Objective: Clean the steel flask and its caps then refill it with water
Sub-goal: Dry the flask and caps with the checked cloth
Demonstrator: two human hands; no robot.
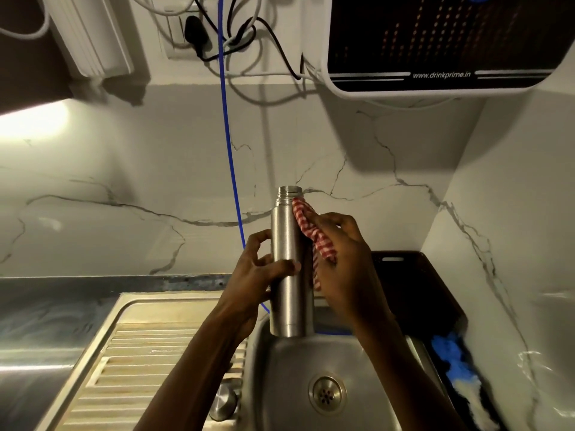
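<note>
One steel flask [287, 259], uncapped and upright, is held above the sink [298, 362]. Two hands work it: the left hand [258, 275] grips its middle, fingers curled round the body, and the right hand [345, 259] presses one red-checked cloth [306, 225] against its upper side, fingers bunched on the fabric. One rounded steel cap [222, 402] lies on the drainboard [140, 353], partly hidden by the left forearm. One drain [326, 391] shows. The dark tray [413, 275] on the right holds blurred blue items.

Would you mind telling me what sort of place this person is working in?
Most likely a home kitchen: a steel sink with a ribbed draining board, a marble-look backsplash, and a wall-mounted water purifier above.
</note>
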